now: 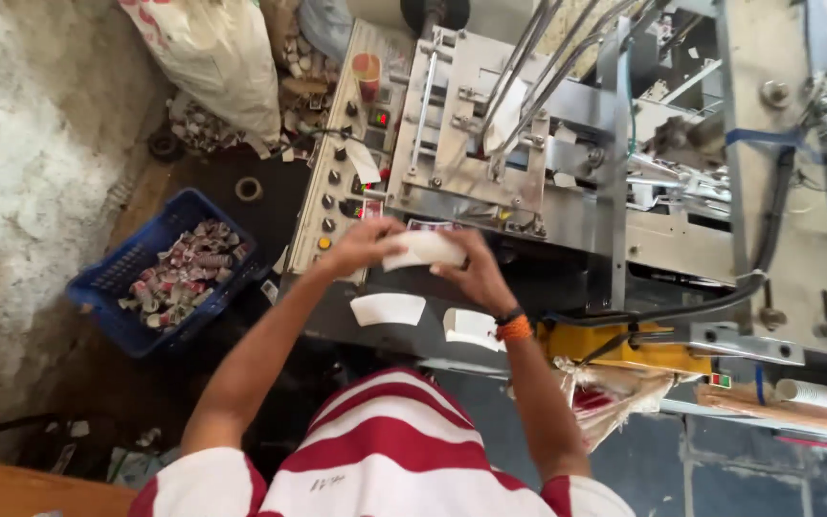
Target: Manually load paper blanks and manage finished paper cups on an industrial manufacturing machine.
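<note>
- Blue crate (112,287): on the floor, well to the left of the left hand, holding a heap of small red-and-white pieces within arm's reach.
- Left hand (361,244): fingers pinching the left end of the white paper stack (425,249).
- Right hand (476,273): fingers closed on the stack's right end, so both hands steady it level before the machine (490,144).
- Two flat white blanks (388,308) lie just below the hands.

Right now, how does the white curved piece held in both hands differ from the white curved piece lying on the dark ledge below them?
The held piece is lifted in front of the machine, gripped by the left hand and right hand; the lying piece rests flat and untouched. The held piece looks thicker, perhaps a stack; the lying piece looks like a single thin sheet. Both are white and fan-shaped.
</note>
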